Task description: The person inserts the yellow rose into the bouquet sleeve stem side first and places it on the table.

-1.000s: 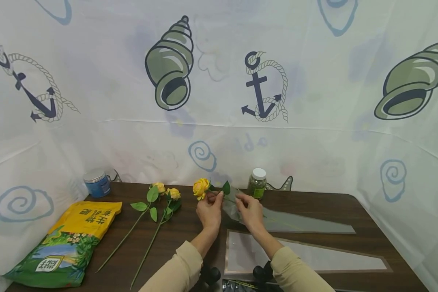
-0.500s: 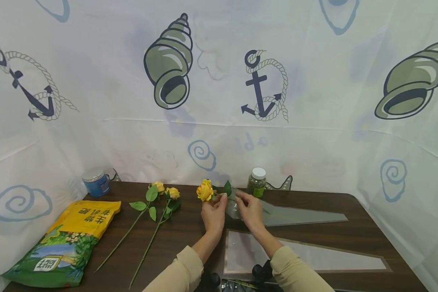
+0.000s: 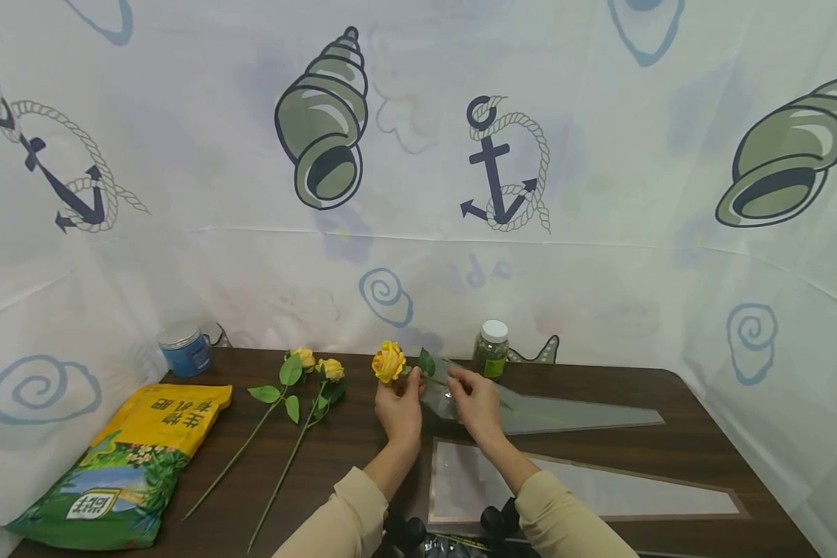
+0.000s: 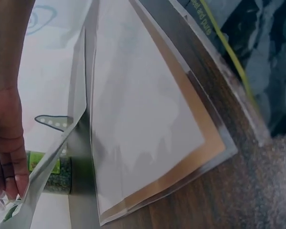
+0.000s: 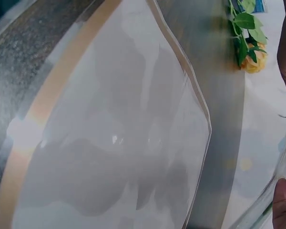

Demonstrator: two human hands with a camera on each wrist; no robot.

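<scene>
Near the back of the table my left hand [image 3: 399, 407] pinches the stem of a yellow rose [image 3: 388, 362] just below the bloom. The bloom points left, and a green leaf [image 3: 426, 361] stands up between the hands. To the right of it my right hand [image 3: 479, 403] pinches the mouth of a translucent flower sleeve [image 3: 586, 414]. The rose's stem runs rightward into this sleeve, and its lower part shows faintly through the film. At the edge of the left wrist view, a hand's fingers [image 4: 12, 174] are by the sleeve's film; their tips are partly hidden.
Two more yellow roses [image 3: 289, 457] lie left of the hands. A yellow-green bag [image 3: 122, 473] and a blue jar [image 3: 184, 350] stand further left. Behind the right hand is a white-capped jar [image 3: 492, 353]. A second sleeve [image 3: 642, 493], white with a tan border, lies in front.
My left hand and the rose shifted slightly right, then back left. The sleeve's narrow end has drawn a little leftward and up since a second ago.
</scene>
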